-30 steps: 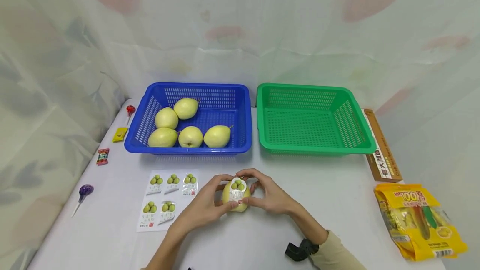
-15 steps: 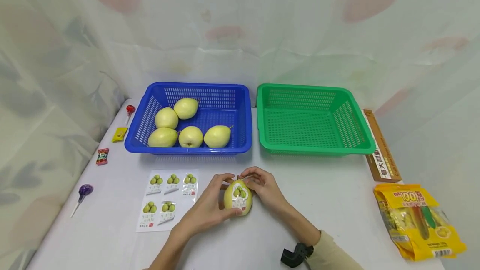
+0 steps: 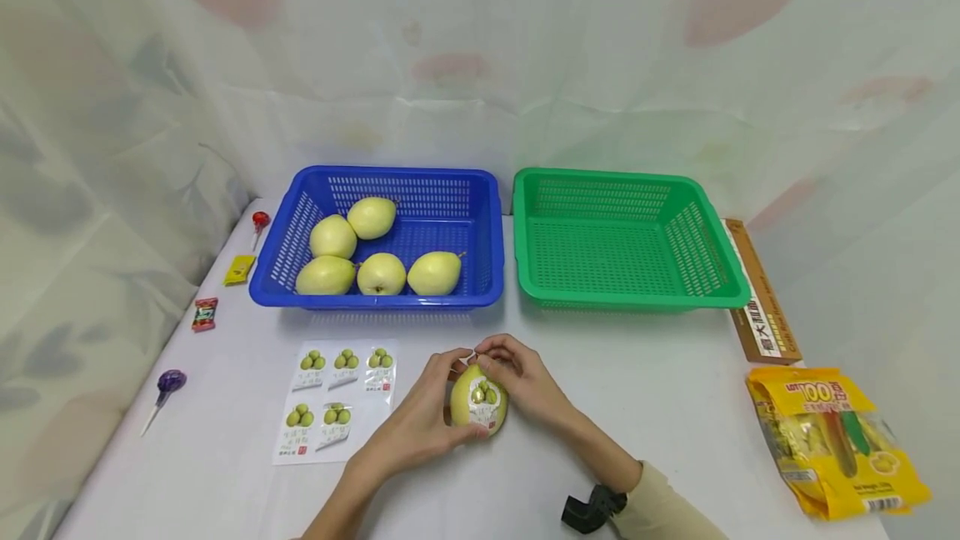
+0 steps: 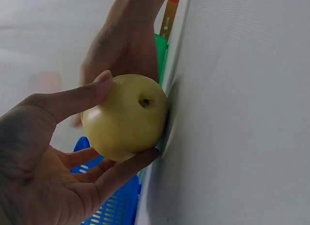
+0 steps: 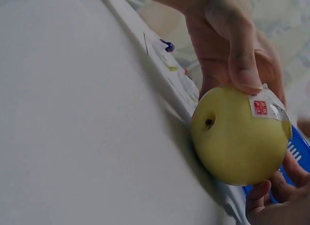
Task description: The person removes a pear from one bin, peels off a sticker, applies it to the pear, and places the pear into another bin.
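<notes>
A yellow-green pear (image 3: pixel 463 394) stands between both hands near the table's front, bearing a white label (image 3: pixel 486 402) printed with pears. My left hand (image 3: pixel 420 423) grips it from the left, with the thumb low at the label's edge and fingers behind. In the left wrist view that thumb presses the top of the pear (image 4: pixel 128 118), whose hollowed end faces the camera. My right hand (image 3: pixel 528 386) has thumb and index finger together at the pear's stem end; the stem is mostly covered. In the right wrist view the label (image 5: pixel 269 106) curves round the pear's side.
A sheet of similar labels (image 3: pixel 367 415) lies left of the hands. Behind stand a blue basket (image 3: pixel 375 301) with several pears and a green basket (image 3: pixel 633 300). A brown box (image 3: pixel 765 298) and yellow bag (image 3: pixel 840 444) are at right; lollipops (image 3: pixel 172 382) and wrapped candies (image 3: pixel 205 314) at left.
The right hand has shifted from the label's side up to the pear's stem end. The pear has turned so its label faces slightly right, and moved a little right and nearer.
</notes>
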`<act>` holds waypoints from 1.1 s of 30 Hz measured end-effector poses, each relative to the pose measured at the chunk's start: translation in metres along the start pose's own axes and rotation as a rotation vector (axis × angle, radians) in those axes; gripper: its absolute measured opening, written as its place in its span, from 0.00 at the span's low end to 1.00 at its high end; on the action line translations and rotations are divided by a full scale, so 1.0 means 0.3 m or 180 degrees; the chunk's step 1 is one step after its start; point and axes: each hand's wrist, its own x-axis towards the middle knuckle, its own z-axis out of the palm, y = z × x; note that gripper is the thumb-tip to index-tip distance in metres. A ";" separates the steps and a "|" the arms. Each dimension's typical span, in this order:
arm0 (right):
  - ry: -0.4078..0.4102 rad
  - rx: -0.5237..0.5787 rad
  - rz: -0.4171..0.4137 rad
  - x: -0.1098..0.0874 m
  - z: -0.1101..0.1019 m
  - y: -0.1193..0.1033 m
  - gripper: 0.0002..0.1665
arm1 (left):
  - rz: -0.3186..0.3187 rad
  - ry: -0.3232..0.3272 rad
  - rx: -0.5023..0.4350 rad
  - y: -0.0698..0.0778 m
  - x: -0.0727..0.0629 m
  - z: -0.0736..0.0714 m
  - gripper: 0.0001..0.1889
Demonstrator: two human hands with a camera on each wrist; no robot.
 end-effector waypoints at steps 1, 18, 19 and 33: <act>-0.0058 0.0013 -0.0050 -0.004 -0.004 0.002 0.20 | -0.0005 0.0002 -0.0005 0.000 0.000 0.000 0.54; -0.0552 -0.0558 -0.0425 -0.065 -0.060 0.009 0.27 | -0.0182 -0.0190 -0.0947 -0.023 0.019 -0.011 0.47; -0.0603 -0.0500 -0.0418 -0.068 -0.068 0.006 0.25 | -0.0162 -0.0214 -0.1018 -0.026 0.019 -0.013 0.45; -0.0754 -0.0463 -0.0892 0.036 -0.366 -0.267 0.31 | 0.0536 -0.0316 -0.1374 0.063 0.083 -0.049 0.33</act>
